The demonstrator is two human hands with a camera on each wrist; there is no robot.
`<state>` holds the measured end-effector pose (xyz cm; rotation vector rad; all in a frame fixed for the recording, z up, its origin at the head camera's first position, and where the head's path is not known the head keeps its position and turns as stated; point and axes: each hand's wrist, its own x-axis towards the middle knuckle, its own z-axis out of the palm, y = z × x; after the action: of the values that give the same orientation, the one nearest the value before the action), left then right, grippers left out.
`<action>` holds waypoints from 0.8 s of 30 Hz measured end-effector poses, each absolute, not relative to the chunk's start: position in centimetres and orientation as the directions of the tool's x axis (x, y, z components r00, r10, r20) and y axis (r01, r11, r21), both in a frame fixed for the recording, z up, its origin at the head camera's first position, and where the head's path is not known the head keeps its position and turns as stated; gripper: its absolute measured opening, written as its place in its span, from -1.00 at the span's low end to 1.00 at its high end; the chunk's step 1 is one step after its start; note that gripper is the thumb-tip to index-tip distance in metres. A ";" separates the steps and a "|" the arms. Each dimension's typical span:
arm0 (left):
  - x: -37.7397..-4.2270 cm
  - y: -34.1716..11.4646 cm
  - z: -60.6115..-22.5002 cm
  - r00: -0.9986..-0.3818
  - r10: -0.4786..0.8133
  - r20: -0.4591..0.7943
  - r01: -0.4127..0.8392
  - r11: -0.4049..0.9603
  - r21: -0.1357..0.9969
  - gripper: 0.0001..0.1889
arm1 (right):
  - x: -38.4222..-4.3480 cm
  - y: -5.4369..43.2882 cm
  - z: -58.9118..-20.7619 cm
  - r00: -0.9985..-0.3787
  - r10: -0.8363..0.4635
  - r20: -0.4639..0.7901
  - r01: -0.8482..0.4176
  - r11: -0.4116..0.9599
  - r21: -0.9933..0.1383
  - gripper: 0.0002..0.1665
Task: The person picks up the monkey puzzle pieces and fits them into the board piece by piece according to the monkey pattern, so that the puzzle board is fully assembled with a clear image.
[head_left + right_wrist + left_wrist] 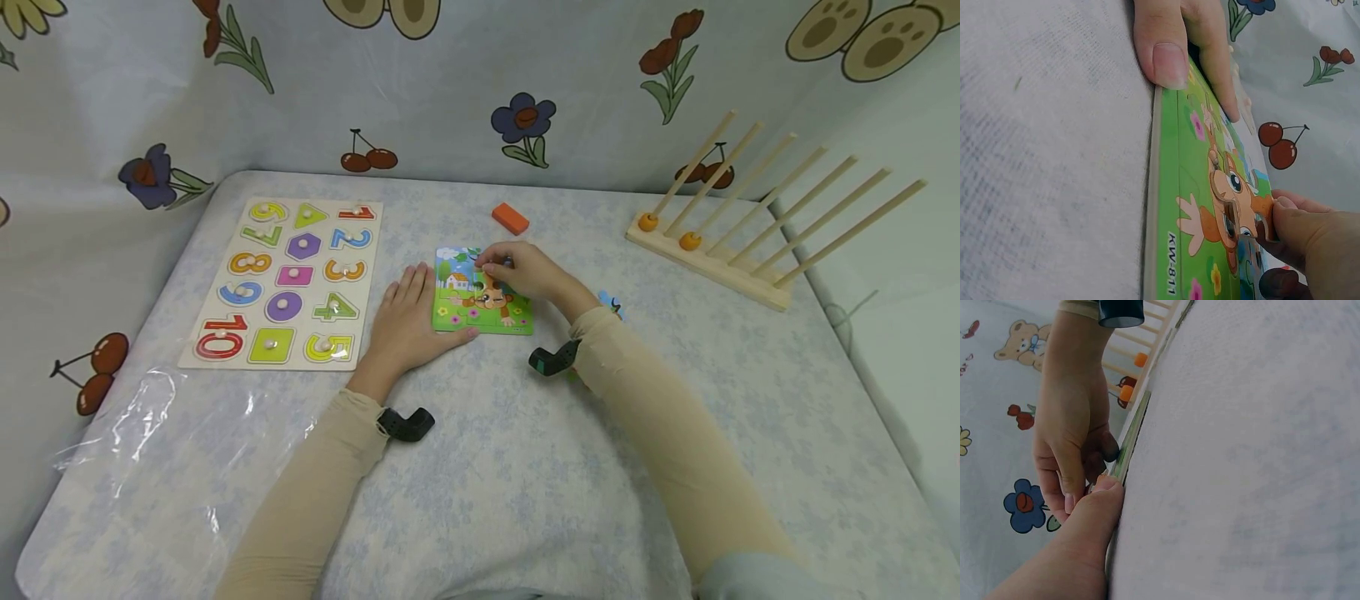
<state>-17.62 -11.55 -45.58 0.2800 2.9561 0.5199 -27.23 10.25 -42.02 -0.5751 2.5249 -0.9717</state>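
A jigsaw puzzle board (480,323) with a cartoon monkey, a house and flowers on green lies flat on the table. My left hand (408,319) rests palm down along its left side, fingers straight, with the thumb (1170,65) at the near edge. Over the upper right part of the puzzle, my right hand (522,268) pinches a brown-orange puzzle piece (1265,211) between thumb and fingers. In the right wrist view that piece stands tilted by the monkey's face; my fingers hide part of it.
Left of the puzzle lies a number-and-shape peg board (306,287), with clear plastic wrap (142,417) nearer. An orange block (511,218) sits behind the puzzle. At right stands a wooden rack (708,265) with upright rods and orange beads. A blue piece (611,303) lies beside my right wrist.
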 end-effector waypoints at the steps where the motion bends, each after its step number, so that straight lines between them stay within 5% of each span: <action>1: -17.6 -11.6 -45.6 -0.975 0.203 -0.092 0.160 0.924 0.349 0.32 | -27.2 10.3 -42.1 -0.848 -0.494 -0.191 -0.244 0.685 -0.686 -0.75; 24: -17.7 -11.6 -45.7 -0.975 0.203 -0.087 0.162 0.925 0.343 0.33 | -26.3 10.7 -41.9 -0.866 -0.489 -0.106 -0.357 0.751 -0.555 -0.66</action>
<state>-17.67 -11.60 -45.68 0.2822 2.9629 0.5130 -26.31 10.66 -41.89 -0.6650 2.7056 -0.7846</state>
